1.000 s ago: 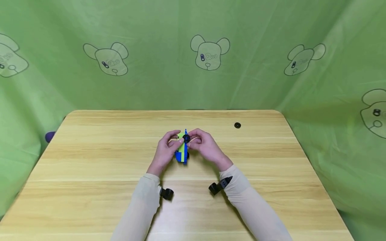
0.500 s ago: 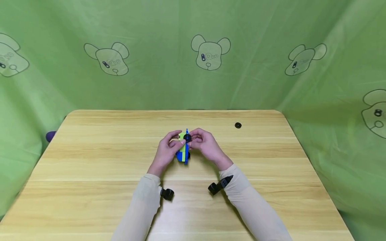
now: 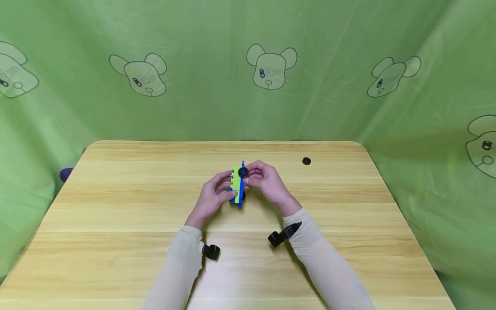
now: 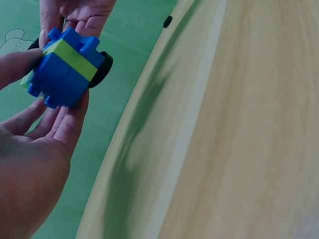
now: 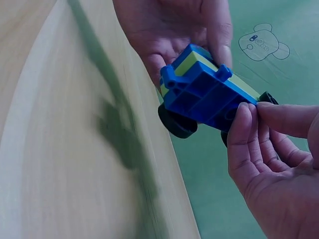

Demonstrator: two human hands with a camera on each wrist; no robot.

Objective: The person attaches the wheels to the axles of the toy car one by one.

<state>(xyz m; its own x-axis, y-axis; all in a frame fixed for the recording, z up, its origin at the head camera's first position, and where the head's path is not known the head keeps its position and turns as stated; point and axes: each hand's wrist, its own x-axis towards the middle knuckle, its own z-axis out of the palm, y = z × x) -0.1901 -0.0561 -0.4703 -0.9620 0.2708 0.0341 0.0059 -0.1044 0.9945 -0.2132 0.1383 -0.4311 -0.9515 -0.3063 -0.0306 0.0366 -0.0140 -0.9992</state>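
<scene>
Held up over the middle of the table is a toy brick car (image 3: 236,184) in blue and lime green with black wheels. My left hand (image 3: 211,197) grips its body, thumb on the near side and fingers behind. At the far end, beside a black wheel (image 3: 243,172), my right hand (image 3: 270,183) pinches the car. The right wrist view shows the hollow blue underside (image 5: 197,97), with the right thumb and fingers (image 5: 242,127) at its edge. Another black wheel (image 5: 177,122) sits at the opposite end. Fingers partly hide the wheels near the right hand.
A loose black tyre-like ring (image 3: 306,161) lies flat on the wooden table (image 3: 333,206), toward the back right. Behind the table's far edge hangs a green curtain (image 3: 213,107) with printed bear heads. Something purple (image 3: 66,174) shows past the left edge.
The car has shifted slightly away and to the right. My left hand has slid down toward its near end, its thumb now lower on the body. The right hand has risen slightly with the car.
</scene>
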